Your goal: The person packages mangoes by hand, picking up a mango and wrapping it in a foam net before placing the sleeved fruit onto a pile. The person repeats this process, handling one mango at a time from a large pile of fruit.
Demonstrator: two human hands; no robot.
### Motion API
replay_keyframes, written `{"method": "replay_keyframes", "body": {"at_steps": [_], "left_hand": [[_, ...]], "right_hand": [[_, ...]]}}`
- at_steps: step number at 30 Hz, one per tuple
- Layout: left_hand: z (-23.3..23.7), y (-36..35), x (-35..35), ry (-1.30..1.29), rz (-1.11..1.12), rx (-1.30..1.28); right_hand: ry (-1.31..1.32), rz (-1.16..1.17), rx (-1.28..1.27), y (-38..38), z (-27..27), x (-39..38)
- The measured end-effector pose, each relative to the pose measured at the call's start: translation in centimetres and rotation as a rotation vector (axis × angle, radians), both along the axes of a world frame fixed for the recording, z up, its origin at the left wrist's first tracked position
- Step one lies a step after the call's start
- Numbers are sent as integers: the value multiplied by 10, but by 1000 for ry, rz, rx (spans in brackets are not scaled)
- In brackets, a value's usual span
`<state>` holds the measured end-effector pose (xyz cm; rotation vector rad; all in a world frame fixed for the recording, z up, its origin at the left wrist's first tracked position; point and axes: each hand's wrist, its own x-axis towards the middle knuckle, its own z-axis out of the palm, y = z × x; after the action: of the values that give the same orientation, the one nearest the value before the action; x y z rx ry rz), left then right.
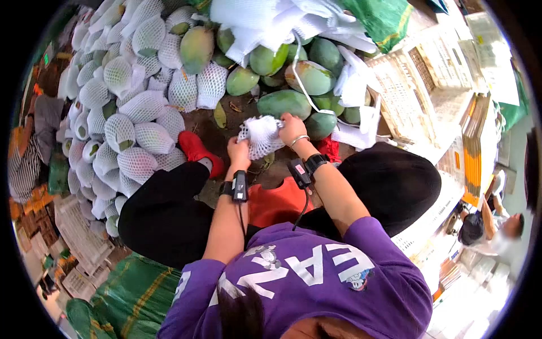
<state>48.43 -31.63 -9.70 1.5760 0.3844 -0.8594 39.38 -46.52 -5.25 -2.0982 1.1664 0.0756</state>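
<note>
A white foam net sleeve (262,137) is stretched between my two hands, in front of my knees. My left hand (239,152) is closed on its left end, and my right hand (292,130) pinches the upper right edge. I cannot tell whether a fruit is inside the sleeve. Just beyond my right hand lie bare green mangoes (284,104), with a loose white strap (302,79) across them. To the left rises a large heap of mangoes in white foam nets (148,106).
White foam sleeves (265,22) lie piled on the mangoes at the back. Pale plastic crates (403,93) stand to the right, and green sacks (132,294) lie behind me on the left. Another person (480,226) is at the far right. My red shoe (199,154) is beside the heap.
</note>
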Motion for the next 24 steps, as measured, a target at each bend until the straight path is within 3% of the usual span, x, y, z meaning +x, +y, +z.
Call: {"method": "replay_keyframes", "body": {"at_steps": [1,2,3,5,7,9,13,15,16,18,20,21,22,24], "left_hand": [[-21,3,-10,160,213,-114],[-34,8,-22,304,284,-188],[-41,10,-40,437,268,-260],[-52,1,-76,662,248,-425],[-59,-21,-98,812,255,-642],[-64,-44,-99,901,306,-859],[-70,-81,-82,1001,411,-1151],[-70,-94,-73,1022,450,-1227],[-69,-99,-68,1021,464,-1244],[-59,-103,-59,1036,475,-1090],[-102,-104,-73,986,656,-973],[-45,-90,-47,844,717,-782],[-70,-75,-46,567,472,-734],[-58,-56,-5,560,431,-532]], "right_hand": [[10,156,-56,1,13,10],[18,312,-113,3,23,21],[15,330,-107,6,26,37],[176,692,-135,13,25,78],[250,709,-181,14,8,104],[471,882,-255,0,-10,126],[831,945,-63,-53,-22,148],[702,893,-108,-61,-34,147],[809,909,-39,-65,-38,153],[783,877,-35,-64,-31,155],[699,889,-20,-62,-38,157],[599,847,1,-58,-24,156],[523,760,-7,-52,-3,156],[440,686,-9,-42,14,150]]}}
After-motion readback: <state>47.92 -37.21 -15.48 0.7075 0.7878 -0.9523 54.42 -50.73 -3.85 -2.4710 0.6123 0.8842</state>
